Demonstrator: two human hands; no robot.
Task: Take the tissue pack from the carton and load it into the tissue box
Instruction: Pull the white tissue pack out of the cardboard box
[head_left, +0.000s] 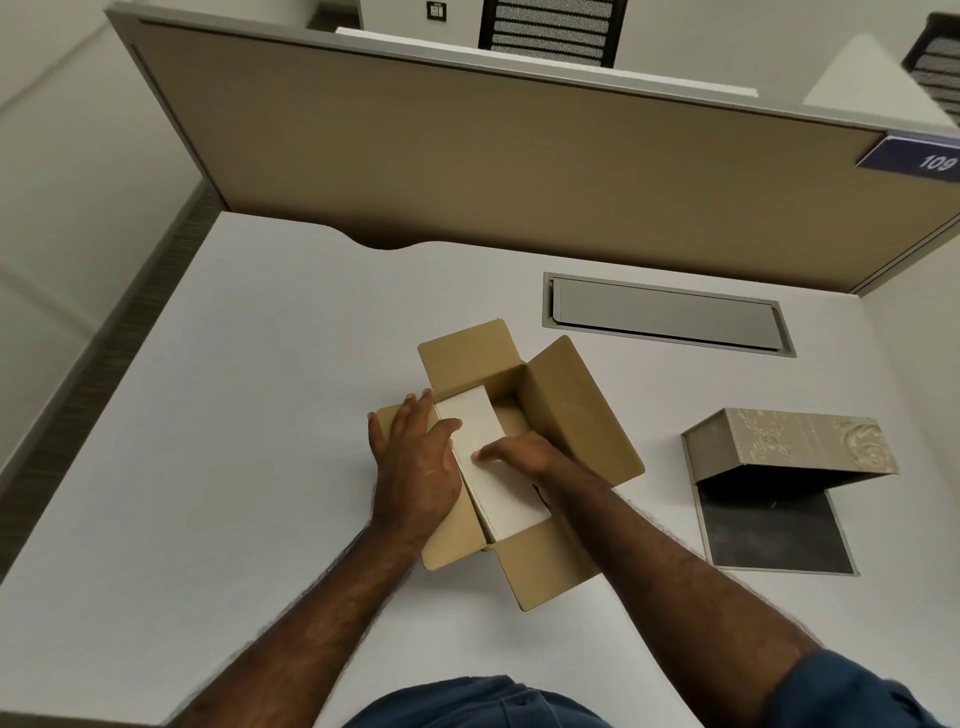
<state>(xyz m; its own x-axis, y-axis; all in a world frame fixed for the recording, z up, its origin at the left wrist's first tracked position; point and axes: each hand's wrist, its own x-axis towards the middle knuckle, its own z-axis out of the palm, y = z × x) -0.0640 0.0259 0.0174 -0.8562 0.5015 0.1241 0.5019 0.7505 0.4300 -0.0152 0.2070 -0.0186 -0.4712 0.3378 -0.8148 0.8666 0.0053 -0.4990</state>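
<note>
A brown carton (571, 415) stands open in the middle of the white desk, its flaps spread outward. Inside it lies a white tissue pack (498, 488), long and tilted. My left hand (415, 462) rests flat on the carton's left flap, with its thumb against the pack's left edge. My right hand (519, 454) reaches into the carton and its fingers lie on the top of the pack. To the right sits the tissue box (800, 441), beige with an ornate pattern, tipped on its side with its dark base flap (769, 530) lying open on the desk.
A grey cable hatch (665, 314) is set into the desk (260, 415) behind the carton. A tan partition (467, 156) walls the desk's far edge. The desk's left edge drops to the floor.
</note>
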